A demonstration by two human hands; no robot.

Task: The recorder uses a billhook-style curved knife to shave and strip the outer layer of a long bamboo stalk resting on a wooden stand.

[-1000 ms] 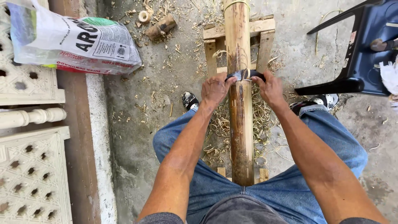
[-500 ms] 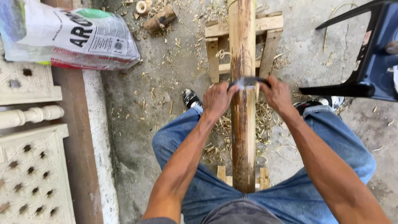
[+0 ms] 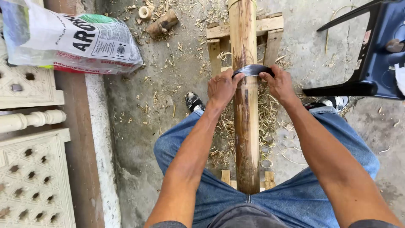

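Bamboo pole (image 3: 247,126) lies lengthwise on a low wooden cradle (image 3: 265,26) between the seated person's knees, over a litter of curled shavings (image 3: 265,114), and it looks mid-scrape: a curved dark blade (image 3: 252,69) sits across its upper half. Left hand (image 3: 222,88) and right hand (image 3: 279,84) each have fingers curled tight round one blade end, arms stretched forward. Next, I'd judge, an even pull with level pressure.

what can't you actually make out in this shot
Head view:
- Ends of the curved blade: covered by the left hand and right hand.
- Far end of the bamboo pole: cut off by the top edge.
- Dark plastic chair: cropped by the right edge.
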